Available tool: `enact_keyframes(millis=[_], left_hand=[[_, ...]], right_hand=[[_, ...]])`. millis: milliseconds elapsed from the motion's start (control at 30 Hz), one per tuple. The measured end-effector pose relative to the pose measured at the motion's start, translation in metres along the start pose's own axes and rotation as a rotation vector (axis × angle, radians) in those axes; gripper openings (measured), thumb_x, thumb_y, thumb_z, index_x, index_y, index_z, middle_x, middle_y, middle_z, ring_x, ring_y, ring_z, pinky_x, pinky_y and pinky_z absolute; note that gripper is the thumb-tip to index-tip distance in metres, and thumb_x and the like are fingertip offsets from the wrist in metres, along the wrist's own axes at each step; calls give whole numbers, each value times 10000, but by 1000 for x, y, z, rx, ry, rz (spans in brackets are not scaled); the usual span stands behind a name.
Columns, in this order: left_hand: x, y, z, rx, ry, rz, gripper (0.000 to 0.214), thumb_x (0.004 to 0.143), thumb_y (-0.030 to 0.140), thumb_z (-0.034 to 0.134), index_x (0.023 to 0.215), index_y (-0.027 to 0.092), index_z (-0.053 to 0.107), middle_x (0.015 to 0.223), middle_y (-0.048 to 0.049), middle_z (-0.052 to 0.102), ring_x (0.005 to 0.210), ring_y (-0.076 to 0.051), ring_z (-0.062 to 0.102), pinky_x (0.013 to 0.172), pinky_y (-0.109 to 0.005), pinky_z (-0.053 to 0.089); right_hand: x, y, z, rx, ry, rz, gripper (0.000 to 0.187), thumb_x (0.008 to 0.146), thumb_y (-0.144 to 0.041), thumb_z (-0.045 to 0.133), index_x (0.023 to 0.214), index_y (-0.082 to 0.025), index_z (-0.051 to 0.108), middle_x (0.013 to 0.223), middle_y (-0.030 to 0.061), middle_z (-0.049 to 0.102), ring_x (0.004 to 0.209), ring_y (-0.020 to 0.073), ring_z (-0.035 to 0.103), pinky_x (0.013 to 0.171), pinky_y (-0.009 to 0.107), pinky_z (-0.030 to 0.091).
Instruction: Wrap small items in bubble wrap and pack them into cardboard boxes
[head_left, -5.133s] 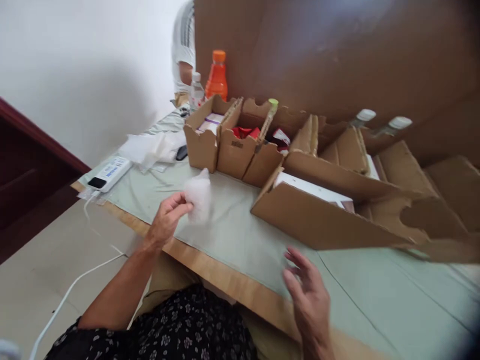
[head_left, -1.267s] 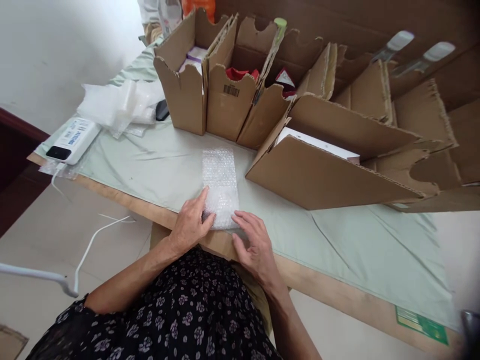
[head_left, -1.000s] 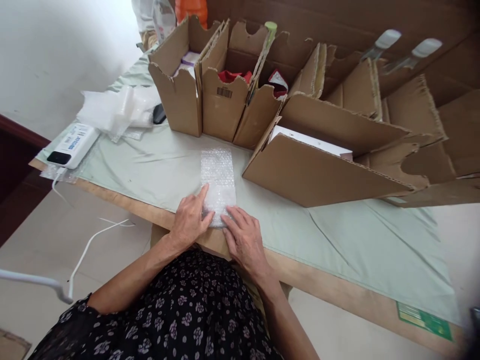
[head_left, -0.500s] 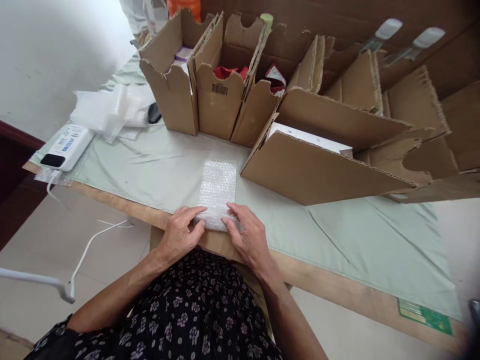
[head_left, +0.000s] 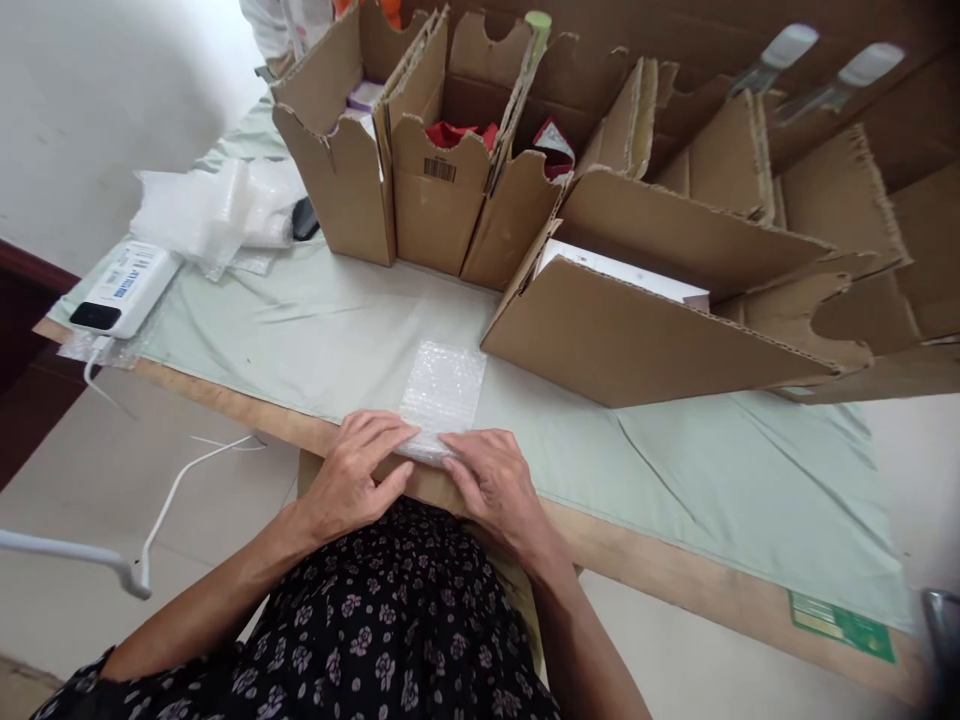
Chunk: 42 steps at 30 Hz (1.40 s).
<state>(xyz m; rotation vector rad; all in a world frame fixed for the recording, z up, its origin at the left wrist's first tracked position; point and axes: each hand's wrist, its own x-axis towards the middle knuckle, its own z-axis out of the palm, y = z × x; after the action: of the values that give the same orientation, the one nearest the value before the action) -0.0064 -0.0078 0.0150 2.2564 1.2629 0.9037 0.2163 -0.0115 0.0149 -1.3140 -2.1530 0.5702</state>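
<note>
A small piece of bubble wrap (head_left: 444,384) lies on the pale green cloth at the table's front edge. Its near end looks folded over into a thicker strip. My left hand (head_left: 366,466) has its fingertips on the left end of this strip, with the thumb close to the near edge. At the right end, my right hand (head_left: 493,474) grips the strip, fingers on top and thumb against the front. Whether anything lies inside the bubble wrap, I cannot tell.
Cardboard bins (head_left: 442,205) line the back, some with red or purple items. A larger cardboard holder (head_left: 645,335) with a white box stands to the right. At left are more bubble wrap (head_left: 195,215), a white device (head_left: 124,295) and its cable. The wooden table edge (head_left: 232,400) runs in front.
The bubble wrap's near end has been folded over, so less of it lies flat, and its far end has shifted nearer and right. My left thumb has moved down off the wrap's top.
</note>
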Motion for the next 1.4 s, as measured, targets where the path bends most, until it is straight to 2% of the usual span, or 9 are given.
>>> enact_keyframes(millis=[200, 367, 533, 633, 800, 900, 1067, 1200, 1400], left_hand=[[23, -16, 17, 119, 15, -126, 289, 956, 203, 619, 1235, 154, 671, 989, -74, 740, 895, -230, 676, 836, -385, 524], [35, -21, 23, 181, 75, -141, 309, 954, 267, 631, 1230, 135, 677, 1118, -134, 716, 1032, -287, 673, 910, -447, 538], [16, -7, 5, 37, 1, 20, 399, 912, 251, 663, 1302, 172, 632, 1352, -151, 648, 1274, -310, 589, 1099, -496, 463], [15, -7, 4, -59, -34, -10, 338, 936, 186, 605, 1272, 196, 643, 1152, -87, 735, 1099, -247, 663, 1003, -429, 515], [40, -22, 25, 140, 24, -153, 312, 951, 249, 619, 1248, 165, 665, 1059, -98, 750, 972, -259, 670, 906, -429, 524], [45, -22, 29, 146, 66, -218, 331, 941, 265, 620, 1257, 174, 661, 1093, -102, 729, 1019, -259, 664, 938, -430, 524], [21, -9, 20, -259, 211, -468, 532, 908, 360, 674, 1393, 173, 559, 1176, -111, 696, 1007, -216, 683, 900, -387, 582], [12, 4, 24, -761, 128, -701, 808, 868, 415, 725, 1545, 157, 369, 1335, -159, 656, 1166, -255, 687, 993, -414, 584], [30, 17, 31, -1093, 64, -777, 833, 838, 355, 717, 1567, 191, 350, 1406, -129, 630, 1273, -266, 638, 1079, -413, 550]], right_hand=[[-1, 1, 0, -190, 200, 58, 274, 1033, -311, 563, 1250, -192, 678, 1246, 138, 723, 1130, 277, 655, 924, 427, 497], [2, 6, 7, -238, 28, -15, 277, 977, -257, 638, 1244, -205, 686, 1306, 123, 714, 1225, 306, 616, 998, 468, 473], [2, 5, 1, -30, 34, 75, 262, 1026, -311, 580, 1235, -214, 706, 1131, 84, 782, 1068, 247, 683, 971, 423, 498], [-2, 4, -3, 31, -5, 134, 296, 1041, -364, 550, 1263, -234, 697, 1111, 72, 784, 1019, 238, 689, 943, 417, 516], [-2, 7, 6, -201, 213, 133, 352, 1028, -353, 544, 1317, -188, 660, 1409, 175, 640, 1223, 312, 609, 997, 491, 488], [4, 10, 10, -252, 103, 72, 315, 996, -305, 599, 1288, -220, 679, 1386, 146, 665, 1232, 315, 607, 1004, 487, 480], [11, 15, 11, -98, 133, 191, 289, 1019, -284, 558, 1262, -235, 706, 1276, 101, 742, 1170, 269, 665, 980, 440, 501], [4, 7, 9, 70, 160, 171, 269, 1033, -299, 539, 1227, -251, 720, 1204, 78, 771, 1131, 248, 688, 985, 435, 516], [-31, 3, 1, 250, 287, 276, 530, 954, -453, 666, 1451, -300, 565, 1559, 130, 527, 1411, 321, 523, 1113, 563, 473]])
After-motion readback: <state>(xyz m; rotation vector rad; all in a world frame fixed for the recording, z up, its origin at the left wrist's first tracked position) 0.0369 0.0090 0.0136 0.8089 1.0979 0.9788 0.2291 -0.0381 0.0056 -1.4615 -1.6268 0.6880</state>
